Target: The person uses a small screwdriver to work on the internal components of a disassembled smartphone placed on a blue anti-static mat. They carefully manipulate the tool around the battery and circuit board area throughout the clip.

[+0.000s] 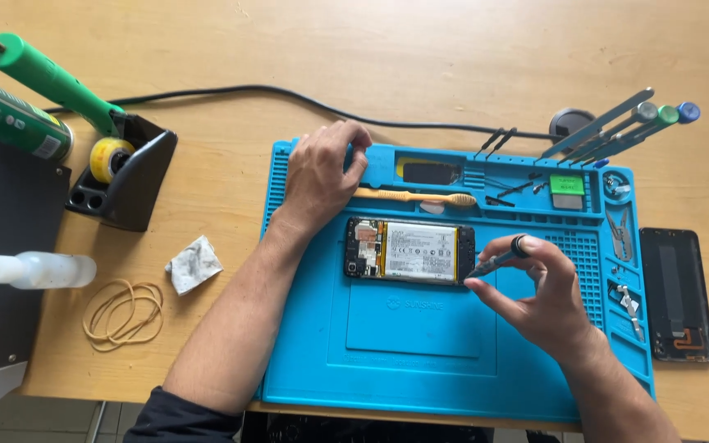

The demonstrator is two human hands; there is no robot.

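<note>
Pinching the small screwdriver (498,261) in your right hand (539,299), you set its tip at the opened phone's (410,251) right edge; that phone lies mid-mat (420,361). Keep the driver upright, press lightly. Your left hand (322,176), beyond the phone, rests loosely curled, holding nothing.

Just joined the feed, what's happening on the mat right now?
A person is working on an opened phone lying on a blue repair mat. The right hand holds a small screwdriver with its tip at the phone's right end. The left hand rests at the mat's upper left edge, not on the phone. The phone's back cover lies on the table to the right of the mat.
</note>
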